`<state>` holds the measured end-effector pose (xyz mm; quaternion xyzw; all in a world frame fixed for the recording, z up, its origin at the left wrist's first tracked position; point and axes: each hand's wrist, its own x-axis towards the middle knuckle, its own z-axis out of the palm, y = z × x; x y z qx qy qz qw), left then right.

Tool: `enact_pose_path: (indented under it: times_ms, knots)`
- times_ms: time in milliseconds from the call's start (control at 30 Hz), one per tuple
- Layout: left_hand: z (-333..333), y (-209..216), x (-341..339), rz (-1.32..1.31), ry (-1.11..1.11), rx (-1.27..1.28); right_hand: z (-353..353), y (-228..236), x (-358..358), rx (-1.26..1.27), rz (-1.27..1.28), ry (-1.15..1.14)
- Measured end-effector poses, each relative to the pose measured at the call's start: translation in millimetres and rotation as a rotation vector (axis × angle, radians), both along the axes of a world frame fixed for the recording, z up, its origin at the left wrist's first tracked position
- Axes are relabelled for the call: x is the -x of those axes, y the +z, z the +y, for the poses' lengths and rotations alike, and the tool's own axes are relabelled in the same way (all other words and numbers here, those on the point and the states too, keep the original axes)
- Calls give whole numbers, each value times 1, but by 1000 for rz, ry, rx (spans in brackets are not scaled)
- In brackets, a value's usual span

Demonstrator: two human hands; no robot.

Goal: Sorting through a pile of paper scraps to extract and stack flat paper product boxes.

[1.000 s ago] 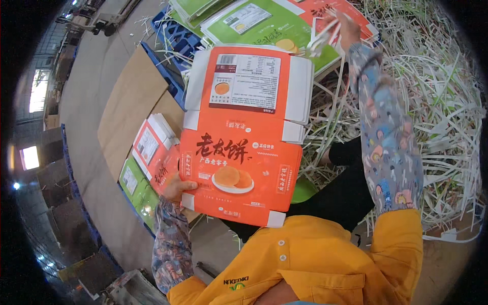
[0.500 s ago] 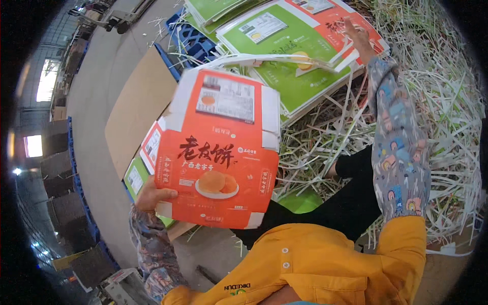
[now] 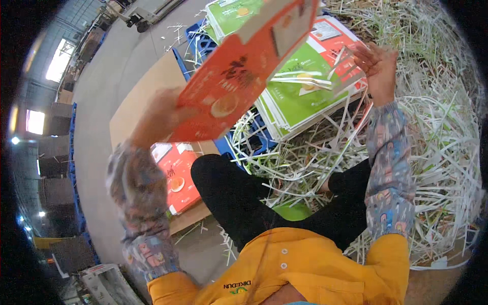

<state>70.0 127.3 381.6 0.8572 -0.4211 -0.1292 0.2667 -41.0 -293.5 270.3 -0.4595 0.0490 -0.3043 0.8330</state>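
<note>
Grey warehouse floor (image 3: pixel 96 152) and curling paper strips (image 3: pixel 437 122) surround us as our left hand (image 3: pixel 160 116), blurred, clamps the lower corner of a flat red carton (image 3: pixel 244 76), tilted up near stacked green cartons (image 3: pixel 307 109). Our right hand (image 3: pixel 378 66) spreads its fingers loosely, gripping nothing we can make out. Broad, thin card, we judge, bends easily and wants a firm, steady pinch near its edge.

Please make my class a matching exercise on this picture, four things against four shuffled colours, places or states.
Column 1
1. left hand
2. shredded strips
3. shirt
4. pallet

Column 2
A. yellow-orange
B. gripping a raised red sheet
C. blue
D. heaped along the picture's right side

Right pairs: 1-B, 2-D, 3-A, 4-C
</note>
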Motion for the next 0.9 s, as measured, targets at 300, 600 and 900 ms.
enact_pose_path:
  times_ms: [300, 600, 900]
  knots:
    - [-99, -91, -33, -186, -21, -280, 52, -2, -19, 1345, 135, -431]
    - [-43, -112, -6, -380, 371, 351, 67, 4, -78, 2026, 236, -215]
    - [-66, -205, 3, 499, 573, 1255, 80, -8, -85, 2067, 71, -377]
